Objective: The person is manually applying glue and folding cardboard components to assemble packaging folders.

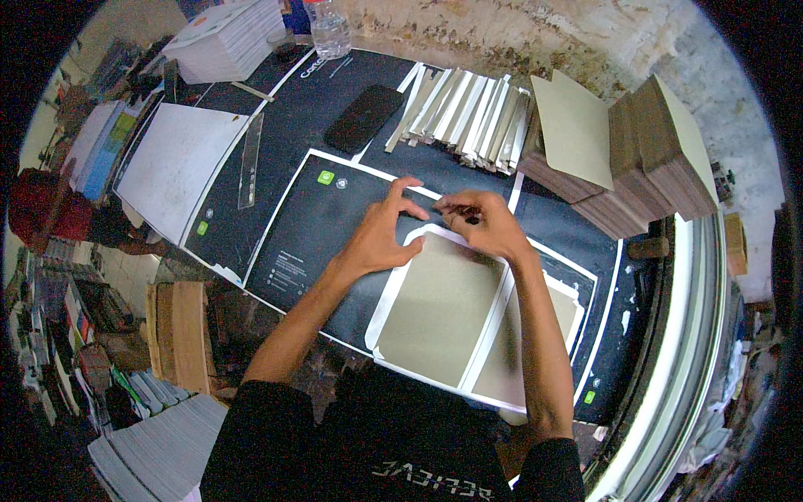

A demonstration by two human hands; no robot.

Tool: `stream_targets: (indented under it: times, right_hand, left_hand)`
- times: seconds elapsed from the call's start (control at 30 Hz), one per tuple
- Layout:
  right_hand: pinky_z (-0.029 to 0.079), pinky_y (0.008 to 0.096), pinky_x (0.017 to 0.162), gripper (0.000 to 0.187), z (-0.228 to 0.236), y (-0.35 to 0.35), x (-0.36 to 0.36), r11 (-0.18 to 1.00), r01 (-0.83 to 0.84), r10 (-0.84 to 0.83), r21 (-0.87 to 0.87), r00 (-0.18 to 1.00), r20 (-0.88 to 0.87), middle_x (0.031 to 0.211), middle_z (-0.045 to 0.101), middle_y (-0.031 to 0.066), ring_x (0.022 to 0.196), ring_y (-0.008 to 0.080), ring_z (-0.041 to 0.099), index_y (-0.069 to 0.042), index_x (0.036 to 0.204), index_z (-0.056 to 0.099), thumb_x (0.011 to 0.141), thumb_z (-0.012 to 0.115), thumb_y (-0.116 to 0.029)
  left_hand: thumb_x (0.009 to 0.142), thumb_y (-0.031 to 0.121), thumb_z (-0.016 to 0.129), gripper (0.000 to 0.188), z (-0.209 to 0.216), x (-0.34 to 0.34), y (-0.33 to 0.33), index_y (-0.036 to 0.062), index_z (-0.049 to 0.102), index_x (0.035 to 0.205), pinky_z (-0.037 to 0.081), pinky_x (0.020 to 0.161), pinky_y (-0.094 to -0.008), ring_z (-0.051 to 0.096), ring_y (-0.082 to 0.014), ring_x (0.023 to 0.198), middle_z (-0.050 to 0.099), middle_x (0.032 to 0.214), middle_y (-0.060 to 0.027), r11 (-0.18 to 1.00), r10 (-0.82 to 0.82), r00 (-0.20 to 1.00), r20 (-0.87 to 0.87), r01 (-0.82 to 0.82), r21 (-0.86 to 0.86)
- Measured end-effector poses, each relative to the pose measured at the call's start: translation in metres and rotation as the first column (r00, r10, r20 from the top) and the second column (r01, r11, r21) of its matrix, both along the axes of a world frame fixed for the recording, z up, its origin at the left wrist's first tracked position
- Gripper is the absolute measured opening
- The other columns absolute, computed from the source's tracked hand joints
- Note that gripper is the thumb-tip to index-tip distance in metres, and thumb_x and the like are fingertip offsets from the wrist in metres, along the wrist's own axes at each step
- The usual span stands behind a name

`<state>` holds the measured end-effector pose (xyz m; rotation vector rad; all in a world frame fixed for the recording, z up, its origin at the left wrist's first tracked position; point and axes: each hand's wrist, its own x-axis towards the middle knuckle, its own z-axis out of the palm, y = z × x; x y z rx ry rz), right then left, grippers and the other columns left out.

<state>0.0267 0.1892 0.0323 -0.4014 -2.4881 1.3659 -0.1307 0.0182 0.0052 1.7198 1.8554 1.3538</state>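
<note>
R hand [483, 222] pinches the white paper flap at top edge of flat grey-brown cardboard panel [439, 305]; L hand [383, 238] spread, fingertips pressing beside it. Step: prob. folding the flap over. Next needs firm crease along the edge.

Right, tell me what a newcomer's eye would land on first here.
First, the two hands meeting mid-table: the left hand spread with fingertips down, the right hand pinching at the top edge of a grey board lying on a white sheet. Next, the tall stacks of grey boards at the far right, with a fanned row of white folded strips beside them. A black phone lies on the dark table cover.
</note>
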Motion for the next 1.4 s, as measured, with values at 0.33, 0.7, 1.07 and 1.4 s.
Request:
stream_targets:
  times: [0.33, 0.7, 1.07, 1.4]
  right_hand:
    - [0.056, 0.0389, 0.074, 0.029, -0.003, -0.057, 0.038, 0.943, 0.107, -0.120, 0.316, 0.993, 0.021, 0.091, 0.070, 0.0184, 0.079, 0.0297, 0.069, 0.002, 0.102, 0.074, 0.076, 0.070, -0.010]
    - [0.056, 0.0424, 0.079, 0.040, -0.033, -0.083, 0.044, 0.894, 0.322, -0.271, 0.312, 0.942, -0.198, 0.096, 0.068, 0.0190, 0.085, 0.0340, 0.069, 0.000, 0.121, 0.063, 0.082, 0.070, -0.010]
    - [0.036, 0.0503, 0.118, 0.099, -0.025, -0.081, 0.044, 0.933, 0.235, -0.166, 0.272, 0.953, -0.251, 0.159, 0.027, 0.0269, 0.145, 0.0464, 0.034, -0.004, 0.160, 0.010, 0.080, 0.068, 0.005]
    - [0.031, 0.0545, 0.116, 0.101, -0.027, -0.083, 0.031, 0.909, 0.106, -0.073, 0.402, 0.992, -0.099, 0.161, 0.025, 0.0282, 0.142, 0.0422, 0.041, -0.006, 0.161, 0.009, 0.078, 0.064, 0.009]
  left_hand:
    - [0.079, 0.001, 0.075, 0.080, 0.002, 0.001, 0.006, 0.0011, 0.032, 0.146, 0.052, 0.089, -0.0448, 0.072, -0.0333, 0.093, 0.073, 0.093, -0.0139, 0.994, -0.027, 0.995, 0.097, 0.037, -0.104]
    - [0.084, 0.001, 0.069, 0.076, 0.020, 0.019, -0.002, 0.0020, 0.031, 0.150, 0.038, 0.101, -0.0466, 0.066, -0.0326, 0.103, 0.073, 0.098, -0.0125, 0.982, -0.015, 0.994, -0.111, -0.006, -0.190]
    - [0.089, 0.021, 0.073, 0.085, 0.028, 0.049, -0.026, 0.0053, 0.024, 0.156, 0.031, 0.102, -0.0516, 0.061, -0.0297, 0.117, 0.071, 0.116, -0.0107, 0.916, -0.137, 0.818, -0.559, -0.110, -0.387]
    - [0.076, 0.012, 0.082, 0.092, 0.005, 0.020, -0.031, 0.0058, 0.029, 0.150, 0.032, 0.103, -0.0499, 0.060, -0.0253, 0.117, 0.066, 0.124, -0.0096, 0.964, 0.193, 0.974, -0.117, -0.210, -0.162]
